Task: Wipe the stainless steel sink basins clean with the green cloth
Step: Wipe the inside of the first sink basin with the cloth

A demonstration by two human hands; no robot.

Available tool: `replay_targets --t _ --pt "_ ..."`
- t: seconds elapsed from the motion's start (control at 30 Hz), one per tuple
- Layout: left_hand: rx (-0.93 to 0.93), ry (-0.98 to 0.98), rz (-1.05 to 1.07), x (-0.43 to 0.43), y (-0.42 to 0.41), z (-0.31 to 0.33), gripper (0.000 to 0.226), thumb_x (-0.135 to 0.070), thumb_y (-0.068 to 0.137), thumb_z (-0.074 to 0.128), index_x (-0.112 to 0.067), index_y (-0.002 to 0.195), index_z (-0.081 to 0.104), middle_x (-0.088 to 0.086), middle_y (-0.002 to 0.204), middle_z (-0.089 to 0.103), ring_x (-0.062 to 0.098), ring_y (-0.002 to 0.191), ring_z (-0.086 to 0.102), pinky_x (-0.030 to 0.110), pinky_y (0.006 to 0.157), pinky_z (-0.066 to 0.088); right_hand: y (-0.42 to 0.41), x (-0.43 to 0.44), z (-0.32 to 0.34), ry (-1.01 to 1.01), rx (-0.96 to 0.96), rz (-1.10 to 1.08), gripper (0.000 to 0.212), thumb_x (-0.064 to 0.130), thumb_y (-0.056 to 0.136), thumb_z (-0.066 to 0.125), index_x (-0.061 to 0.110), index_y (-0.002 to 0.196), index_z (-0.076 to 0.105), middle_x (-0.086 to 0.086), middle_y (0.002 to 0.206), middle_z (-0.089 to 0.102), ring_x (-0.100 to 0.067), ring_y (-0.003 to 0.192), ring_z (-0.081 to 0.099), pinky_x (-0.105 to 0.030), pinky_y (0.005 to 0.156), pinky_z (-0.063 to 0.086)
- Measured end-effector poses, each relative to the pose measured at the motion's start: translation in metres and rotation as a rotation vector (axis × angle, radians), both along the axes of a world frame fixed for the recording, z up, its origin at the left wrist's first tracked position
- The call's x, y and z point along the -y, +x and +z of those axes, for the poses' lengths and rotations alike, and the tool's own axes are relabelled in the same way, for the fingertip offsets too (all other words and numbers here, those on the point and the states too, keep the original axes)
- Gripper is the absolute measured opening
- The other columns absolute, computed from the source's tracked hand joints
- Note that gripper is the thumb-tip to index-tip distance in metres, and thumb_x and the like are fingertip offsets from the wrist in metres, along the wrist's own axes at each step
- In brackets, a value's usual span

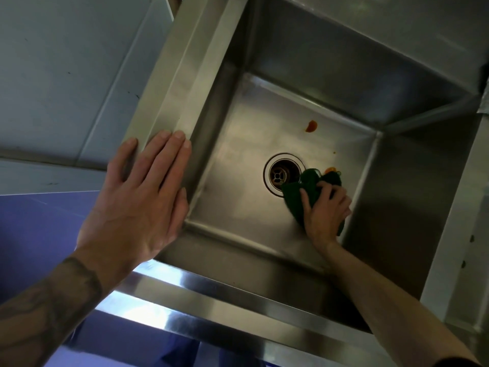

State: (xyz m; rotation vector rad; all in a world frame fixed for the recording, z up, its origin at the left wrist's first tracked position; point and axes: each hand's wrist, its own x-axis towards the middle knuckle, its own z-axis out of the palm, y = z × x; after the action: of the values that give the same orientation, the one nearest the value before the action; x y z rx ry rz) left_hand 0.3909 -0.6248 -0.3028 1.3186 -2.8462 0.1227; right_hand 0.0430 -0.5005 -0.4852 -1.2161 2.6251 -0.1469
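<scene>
Grips the green cloth in the right hand, fingers curled round the bunched fabric; presses it on the floor of the sink basin just beside the drain, on its right, with the cloth edge at or over the drain ring; lays the left hand flat on the left rim, fingers straight and released, holding nothing, seemingly for support.

Judged as underway but far from done; shows an orange smear right at the far edge of the cloth, probably the next to go; leaves a red-brown blotch further back on the basin floor, apart from the cloth, plus a tiny speck between the two; cannot tell from the sheen whether the walls and the near-left floor have been wiped, though no marks show there. Going by the plural in the task, expects at least one more basin; sees only this one, with a steel divider at the right and whatever lies past it cut off.

As for the surroundings: brushed steel throughout, with a folded front lip catching bright light; pale panelled wall off to the left; violet-blue floor below; something dark at the upper right edge, too cropped to name.
</scene>
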Motion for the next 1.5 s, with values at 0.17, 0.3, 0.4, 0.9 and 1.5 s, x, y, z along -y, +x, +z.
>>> replay_targets --t 0.17,0.3,0.4,0.9,1.5 --pt "-0.005 -0.006 -0.001 0.0 -0.001 0.002 0.065 -0.03 0.111 0.036 0.002 0.166 0.024 0.022 0.171 0.031 0.038 0.156 0.037 0.061 0.127 0.027 0.014 -0.061 0.005 0.052 0.024 0.422 0.043 0.045 0.093 0.069 0.017 0.124 0.059 -0.017 0.127 0.051 -0.038 0.114 0.047 -0.053 0.093 0.045" --pt "0.001 -0.01 0.002 -0.001 -0.002 0.003 0.065 -0.03 0.111 0.035 0.002 0.166 0.025 0.022 0.171 0.032 0.039 0.155 0.038 0.061 0.127 0.027 -0.015 -0.014 -0.002 0.023 -0.031 0.14 0.043 0.045 0.099 0.06 0.012 0.126 0.059 -0.022 0.133 0.05 -0.046 0.12 0.047 -0.057 0.1 0.04" --pt "-0.007 -0.005 0.007 -0.001 -0.002 0.003 0.064 -0.029 0.11 0.035 0.002 0.166 0.026 0.021 0.171 0.033 0.038 0.156 0.039 0.06 0.127 0.027 -0.012 0.005 -0.001 0.005 -0.034 -0.019 0.046 0.048 0.101 0.059 0.011 0.128 0.055 -0.022 0.137 0.047 -0.045 0.124 0.044 -0.058 0.104 0.037" --pt "0.003 -0.005 0.003 -0.001 -0.002 0.002 0.065 -0.031 0.111 0.035 0.002 0.166 0.023 0.021 0.172 0.03 0.038 0.157 0.035 0.059 0.128 0.024 0.018 -0.023 0.002 -0.013 -0.045 0.02 0.048 0.043 0.097 0.066 0.011 0.131 0.054 -0.023 0.135 0.048 -0.044 0.121 0.045 -0.059 0.099 0.042" --pt "0.001 -0.004 0.005 0.0 0.001 -0.001 0.067 -0.032 0.11 0.035 0.0 0.168 0.021 0.02 0.173 0.028 0.037 0.158 0.034 0.06 0.128 0.025 -0.019 -0.009 0.0 0.084 -0.05 0.149 0.04 0.033 0.102 0.061 0.015 0.138 0.056 -0.027 0.145 0.044 -0.052 0.128 0.042 -0.062 0.103 0.039"
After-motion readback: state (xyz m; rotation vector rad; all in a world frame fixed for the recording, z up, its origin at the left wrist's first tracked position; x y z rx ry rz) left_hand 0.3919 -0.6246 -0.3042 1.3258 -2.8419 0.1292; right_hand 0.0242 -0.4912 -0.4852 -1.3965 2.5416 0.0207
